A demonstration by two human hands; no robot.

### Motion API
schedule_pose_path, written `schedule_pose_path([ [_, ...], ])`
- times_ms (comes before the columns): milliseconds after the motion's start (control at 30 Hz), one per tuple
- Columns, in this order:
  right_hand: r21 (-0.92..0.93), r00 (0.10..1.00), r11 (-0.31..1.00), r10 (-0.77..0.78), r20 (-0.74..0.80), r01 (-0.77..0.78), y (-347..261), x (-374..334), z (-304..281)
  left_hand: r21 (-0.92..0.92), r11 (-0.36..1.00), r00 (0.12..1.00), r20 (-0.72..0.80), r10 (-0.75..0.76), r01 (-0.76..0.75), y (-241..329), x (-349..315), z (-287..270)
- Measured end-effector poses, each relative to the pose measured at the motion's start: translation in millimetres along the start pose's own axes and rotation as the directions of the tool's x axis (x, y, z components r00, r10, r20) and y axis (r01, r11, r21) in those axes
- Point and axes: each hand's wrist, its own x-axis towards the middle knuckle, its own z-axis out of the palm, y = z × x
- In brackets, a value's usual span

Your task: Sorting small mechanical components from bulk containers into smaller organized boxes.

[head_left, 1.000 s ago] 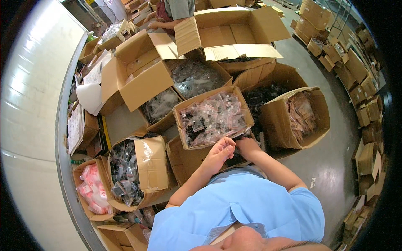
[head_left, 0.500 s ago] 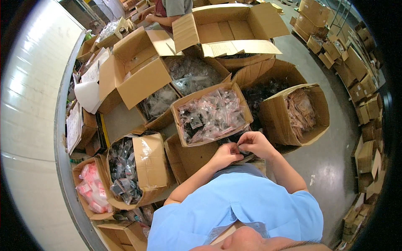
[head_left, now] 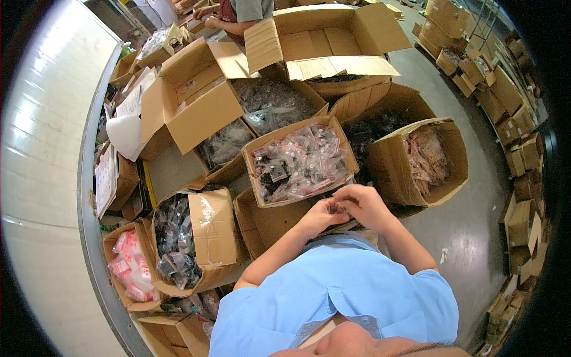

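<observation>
My left hand (head_left: 322, 218) and my right hand (head_left: 363, 204) meet close in front of my body, fingers pinched together. Whatever lies between the fingertips is dark, small and mostly covered by them. Just beyond the hands sits a shallow carton (head_left: 262, 201) filled with small clear zip bags (head_left: 312, 156), some with dark contents and red seal lines. Below that carton, to the left of my hands, an open box (head_left: 257, 229) shows its brown inner wall. To the right of my hands stands a tall carton (head_left: 386, 169) holding brownish flat packets (head_left: 426, 159).
At the left are a box of dark bagged parts (head_left: 172, 232) and one of pink-and-white bags (head_left: 129, 268). Open cartons (head_left: 324, 44) stand beyond, with paper sheets (head_left: 128, 134) at the far left. Another person (head_left: 238, 18) works at the back. Shelved boxes (head_left: 517, 196) line the right.
My right hand has shifted slightly left and up, its fingers now overlapping the left fingertips more. The person at the back has moved their hands. The boxes stay in place.
</observation>
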Motion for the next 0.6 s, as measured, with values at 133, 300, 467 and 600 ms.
schedule_pose_path([
  [133,-0.187,0.993,0.975,0.113,-0.030,-0.117,28,10,-2,-0.359,0.931,0.997,0.061,-0.053,0.071,-4,-4,-14],
  [300,-0.641,0.971,0.766,0.180,0.155,-0.039,104,12,42,-0.724,0.673,0.983,0.184,-0.026,0.153,16,-13,-8],
  [467,-0.809,0.902,0.587,0.366,0.228,-0.033,76,22,43,-0.750,0.646,0.986,0.166,-0.024,0.142,25,-20,-6],
  [600,-0.845,0.894,0.534,0.396,0.212,-0.036,73,21,42,-0.755,0.644,0.987,0.163,0.003,0.123,29,-23,-3],
])
